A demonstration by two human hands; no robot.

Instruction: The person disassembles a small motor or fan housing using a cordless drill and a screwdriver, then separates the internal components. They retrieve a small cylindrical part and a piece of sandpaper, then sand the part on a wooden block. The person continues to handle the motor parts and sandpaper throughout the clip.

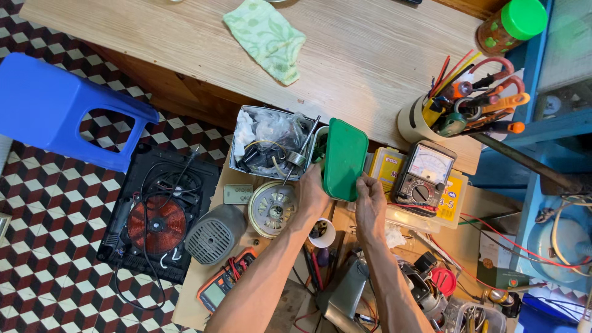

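left hand (312,192): fingers closed on green plastic box lid (344,159) | right hand (370,198): fingers pinch its lower edge | lid: upright, lifted above bench clutter beside grey metal parts tray (237,145) | not yet set down

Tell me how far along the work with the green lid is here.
Done: nothing clearly finished. In hand: both hands, left hand and right hand, grip the green lid, tilted open beside the metal parts tray. Left: the opened induction cooker lies exposed.
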